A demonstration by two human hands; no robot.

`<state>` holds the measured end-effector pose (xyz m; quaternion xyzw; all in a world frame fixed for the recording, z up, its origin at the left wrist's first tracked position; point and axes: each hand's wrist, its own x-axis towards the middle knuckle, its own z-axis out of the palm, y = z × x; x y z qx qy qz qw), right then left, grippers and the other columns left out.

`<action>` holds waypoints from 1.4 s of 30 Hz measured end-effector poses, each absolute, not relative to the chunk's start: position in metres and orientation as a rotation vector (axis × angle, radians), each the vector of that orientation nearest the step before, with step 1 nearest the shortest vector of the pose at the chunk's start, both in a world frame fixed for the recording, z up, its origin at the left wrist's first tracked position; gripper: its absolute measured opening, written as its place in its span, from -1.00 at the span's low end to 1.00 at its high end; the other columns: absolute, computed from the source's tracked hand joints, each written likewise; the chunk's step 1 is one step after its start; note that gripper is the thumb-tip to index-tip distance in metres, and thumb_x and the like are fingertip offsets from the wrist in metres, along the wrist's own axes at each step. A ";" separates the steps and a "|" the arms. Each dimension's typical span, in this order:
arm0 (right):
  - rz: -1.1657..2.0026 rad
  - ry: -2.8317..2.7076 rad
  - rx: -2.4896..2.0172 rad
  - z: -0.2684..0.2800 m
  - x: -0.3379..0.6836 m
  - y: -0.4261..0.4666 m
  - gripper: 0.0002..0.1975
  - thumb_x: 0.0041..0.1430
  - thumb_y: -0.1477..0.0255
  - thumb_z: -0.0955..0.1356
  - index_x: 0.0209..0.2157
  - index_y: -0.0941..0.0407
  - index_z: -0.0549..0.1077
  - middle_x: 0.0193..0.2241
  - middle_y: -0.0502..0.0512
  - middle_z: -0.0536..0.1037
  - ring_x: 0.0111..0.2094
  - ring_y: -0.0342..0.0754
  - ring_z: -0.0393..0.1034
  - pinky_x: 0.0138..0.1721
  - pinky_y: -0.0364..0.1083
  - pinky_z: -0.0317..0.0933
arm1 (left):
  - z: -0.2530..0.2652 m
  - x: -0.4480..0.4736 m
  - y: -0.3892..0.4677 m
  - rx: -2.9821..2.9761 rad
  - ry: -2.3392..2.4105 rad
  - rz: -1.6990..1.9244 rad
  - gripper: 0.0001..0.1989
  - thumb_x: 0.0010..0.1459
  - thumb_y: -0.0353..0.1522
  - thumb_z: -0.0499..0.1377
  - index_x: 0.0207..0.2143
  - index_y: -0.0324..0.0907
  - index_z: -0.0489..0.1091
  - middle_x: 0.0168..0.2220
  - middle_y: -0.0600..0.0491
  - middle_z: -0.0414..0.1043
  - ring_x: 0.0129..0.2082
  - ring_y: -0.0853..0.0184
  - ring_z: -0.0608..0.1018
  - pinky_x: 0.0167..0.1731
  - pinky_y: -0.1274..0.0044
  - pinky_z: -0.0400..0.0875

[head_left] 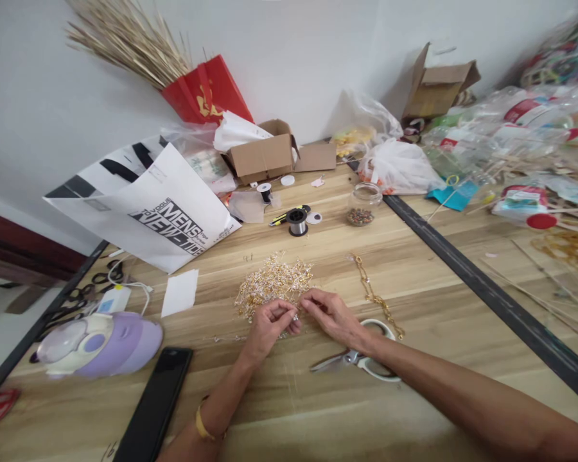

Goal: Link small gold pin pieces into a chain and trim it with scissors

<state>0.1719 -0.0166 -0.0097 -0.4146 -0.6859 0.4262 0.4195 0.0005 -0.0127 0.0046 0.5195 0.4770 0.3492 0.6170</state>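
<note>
My left hand (274, 321) is closed in a pinch at the near edge of a pile of gold and clear beads (274, 276). A small shiny piece, perhaps a bead, shows at its fingertips. Just right of it, my right hand (325, 311) pinches too, its fingertips close to the left ones; what they hold is too small to make out. Under my right wrist lie scissors (334, 362) with pale handles, blades pointing left. A gold chain (376, 298) stretches over the table right of the pile. Beyond the pile stands a spool of silvery wire (297, 221).
A glass jar (363, 205) of small beads stands behind the chain. On the left are a white paper bag (149, 205), a purple device (106, 343) and a black phone (157, 404). Cardboard boxes (262, 157) line the wall; plastic bottles (525, 135) crowd the right.
</note>
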 end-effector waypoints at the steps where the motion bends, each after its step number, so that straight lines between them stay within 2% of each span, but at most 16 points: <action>1: 1.131 -1.693 -1.035 -0.011 0.172 -0.016 -0.77 0.25 0.35 0.22 -0.39 0.17 0.39 -0.57 -0.04 0.32 -0.52 -0.19 0.16 -0.49 -0.20 0.04 | 0.004 0.001 -0.013 1.200 1.095 0.803 -0.72 -0.07 -0.24 0.28 -0.45 -0.30 0.39 -0.61 0.05 0.49 -0.63 0.40 0.51 -0.56 0.58 0.44; 7: 1.532 -1.525 -0.924 -0.018 0.170 -0.012 -0.77 0.17 0.30 0.27 -0.38 0.19 0.41 -0.58 -0.05 0.37 -0.58 -0.23 0.16 -0.56 -0.23 0.03 | 0.001 0.002 -0.013 1.232 1.077 0.824 -0.77 -0.06 -0.28 0.27 -0.45 -0.29 0.39 -0.61 0.07 0.48 -0.64 0.42 0.50 -0.59 0.61 0.43; 13: 1.727 -1.379 -0.965 -0.018 0.170 -0.008 -0.76 0.05 0.27 0.35 -0.43 0.19 0.43 -0.56 -0.02 0.44 -0.63 -0.26 0.20 -0.62 -0.27 0.06 | -0.002 0.001 -0.014 1.288 1.095 0.847 -0.81 -0.02 -0.32 0.25 -0.44 -0.28 0.39 -0.59 0.07 0.48 -0.62 0.42 0.50 -0.58 0.61 0.44; 20: 1.752 -1.351 -0.976 -0.016 0.171 -0.008 -0.75 0.02 0.26 0.37 -0.46 0.20 0.44 -0.58 -0.02 0.46 -0.63 -0.27 0.22 -0.64 -0.28 0.08 | -0.007 0.001 -0.014 1.342 1.089 0.850 -0.85 0.03 -0.34 0.21 -0.41 -0.27 0.38 -0.58 0.07 0.47 -0.60 0.42 0.50 -0.57 0.59 0.44; 32: 1.739 -1.321 -1.007 -0.016 0.171 -0.008 -0.71 -0.05 0.24 0.40 -0.46 0.21 0.41 -0.59 -0.02 0.45 -0.64 -0.27 0.25 -0.65 -0.28 0.12 | -0.004 0.003 -0.014 1.331 1.113 0.862 -0.83 -0.01 -0.32 0.23 -0.43 -0.26 0.37 -0.62 0.09 0.45 -0.65 0.42 0.49 -0.61 0.62 0.41; 42: 1.655 -1.385 -0.976 -0.018 0.169 -0.009 -0.73 0.05 0.23 0.34 -0.45 0.19 0.36 -0.62 -0.07 0.39 -0.66 -0.29 0.19 -0.66 -0.30 0.11 | -0.003 0.005 -0.013 1.331 1.135 0.851 -0.82 -0.01 -0.30 0.23 -0.44 -0.26 0.36 -0.64 0.10 0.45 -0.67 0.42 0.49 -0.63 0.63 0.39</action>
